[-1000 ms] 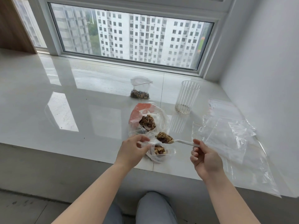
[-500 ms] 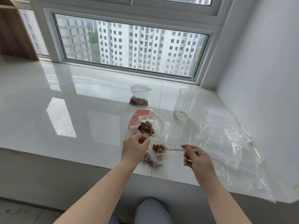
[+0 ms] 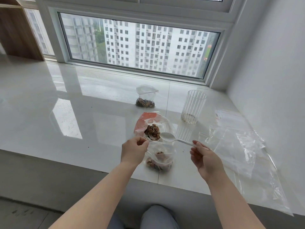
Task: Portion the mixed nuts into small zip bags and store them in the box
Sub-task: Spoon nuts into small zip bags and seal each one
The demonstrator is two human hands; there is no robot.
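The small zip bag point(image 3: 159, 158) hangs just below the left hand point(image 3: 134, 150), whose grip pinches its upper edge to keep the mouth open; a clump of brown mixed nuts sits in its bottom, so it looks partly filled and floppy. The right hand point(image 3: 205, 157) grips the handle of a white plastic spoon point(image 3: 167, 137), its empty bowl poised just above the open supply bag of nuts point(image 3: 152, 129), beyond both hands. The step in hand appears to be scooping: next the spoon likely needs to dip into the supply and carry a load to the held bag. Farther beyond stands 1 filled bag point(image 3: 146, 100). Right of the right hand lie a ribbed clear cup point(image 3: 193, 107) and spare bags point(image 3: 239, 144) on the desk point(image 3: 74, 113).
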